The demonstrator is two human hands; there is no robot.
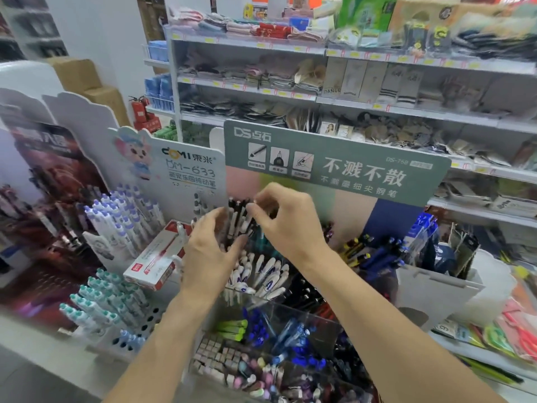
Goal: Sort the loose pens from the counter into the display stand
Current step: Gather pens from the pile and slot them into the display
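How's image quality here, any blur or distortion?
Head view: wide-angle bend bows the shelves and green sign; both hands and the black-white pens are soft with motion blur; left edge smeared; lighting even, no hard glare.

The shop was brightly, evenly lit; shadows were soft; edges bowed and blurred, and the whole view was slightly smeared.

A boxed pen pack [155,257] lies left of the display stand [334,164], shelves [319,53] behind.
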